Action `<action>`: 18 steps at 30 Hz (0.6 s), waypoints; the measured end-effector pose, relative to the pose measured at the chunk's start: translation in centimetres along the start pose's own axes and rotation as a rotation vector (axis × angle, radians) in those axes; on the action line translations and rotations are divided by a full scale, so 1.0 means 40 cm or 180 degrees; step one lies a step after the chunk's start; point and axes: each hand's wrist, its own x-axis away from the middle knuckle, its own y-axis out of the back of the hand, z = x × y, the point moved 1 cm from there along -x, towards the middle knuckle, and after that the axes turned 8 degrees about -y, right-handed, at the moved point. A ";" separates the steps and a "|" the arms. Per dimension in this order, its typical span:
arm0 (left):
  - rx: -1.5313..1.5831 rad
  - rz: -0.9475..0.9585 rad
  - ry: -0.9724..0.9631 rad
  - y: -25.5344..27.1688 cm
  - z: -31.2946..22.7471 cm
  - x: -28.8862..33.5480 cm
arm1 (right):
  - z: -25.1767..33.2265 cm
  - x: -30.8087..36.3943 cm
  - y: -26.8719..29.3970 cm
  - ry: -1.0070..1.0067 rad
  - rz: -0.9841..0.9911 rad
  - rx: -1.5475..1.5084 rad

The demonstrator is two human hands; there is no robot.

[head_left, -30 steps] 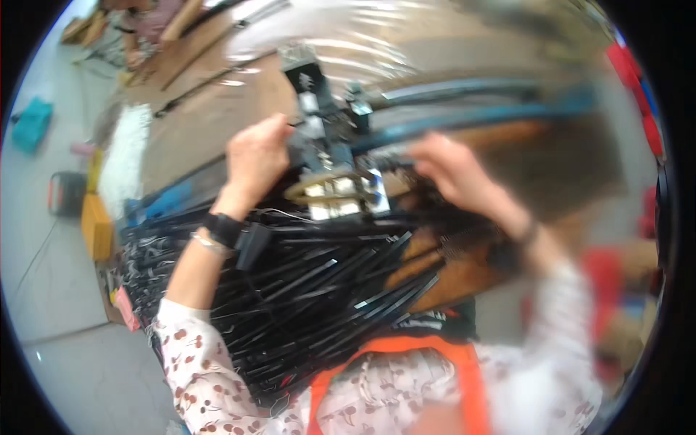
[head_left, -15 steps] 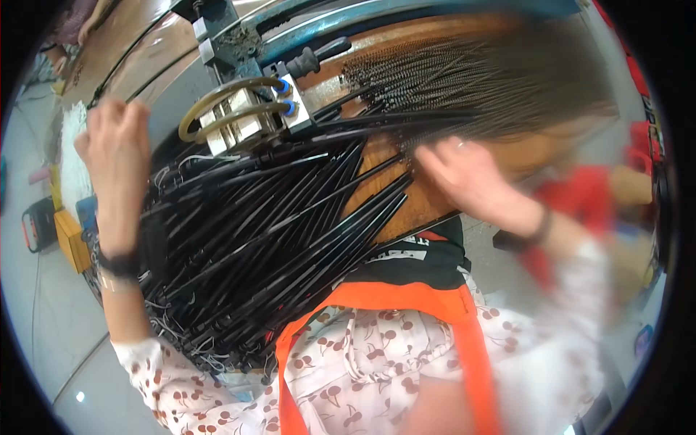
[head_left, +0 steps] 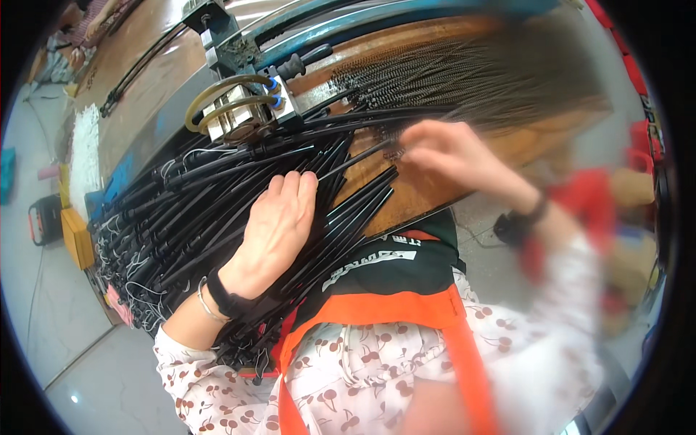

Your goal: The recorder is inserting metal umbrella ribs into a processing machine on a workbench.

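My left hand (head_left: 279,225) is over a pile of thin black tubes (head_left: 217,225), its fingers closed around one black tube (head_left: 355,161) that slants up to the right. Close to that tube's upper right end is my right hand (head_left: 453,156), its thumb and fingers drawn together. Whatever lies between those fingers is too small and blurred to name. Beyond the right hand, a bundle of long, thin coil springs (head_left: 420,72) is spread across the wooden board (head_left: 395,206).
A metal clamp block (head_left: 235,116) with yellowish hoses and a black-handled lever (head_left: 312,59) stands behind the tubes. Several black rods (head_left: 138,69) lie on the far left table. White strings (head_left: 138,290) hang from the tube ends at left. A yellow box (head_left: 76,238) stands beside the table.
My left hand has come down and right from the far left, and has closed on a black tube. My right hand stays near the springs, moved slightly up and left.
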 end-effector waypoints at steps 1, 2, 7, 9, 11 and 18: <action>0.0117 -0.0057 -0.0188 0.010 0.010 0.001 | 0.000 -0.003 -0.007 0.0135 -0.0347 0.0456; 0.0160 -0.0018 -0.0171 0.023 0.011 0.004 | -0.005 -0.005 -0.013 0.0267 -0.0689 0.0914; 0.0041 0.0003 -0.0026 0.104 -0.002 0.022 | 0.039 -0.003 -0.001 0.0256 -0.0217 0.1622; 0.0018 -0.0007 -0.0021 0.118 -0.009 0.015 | 0.027 -0.011 -0.005 0.0986 -0.0551 0.1095; 0.0052 -0.0057 -0.0125 0.129 -0.027 -0.007 | 0.015 -0.007 0.001 0.1407 -0.0793 0.0848; 0.0329 -0.0183 -0.0058 0.126 -0.028 -0.004 | 0.046 -0.029 -0.006 0.1946 -0.0997 0.1048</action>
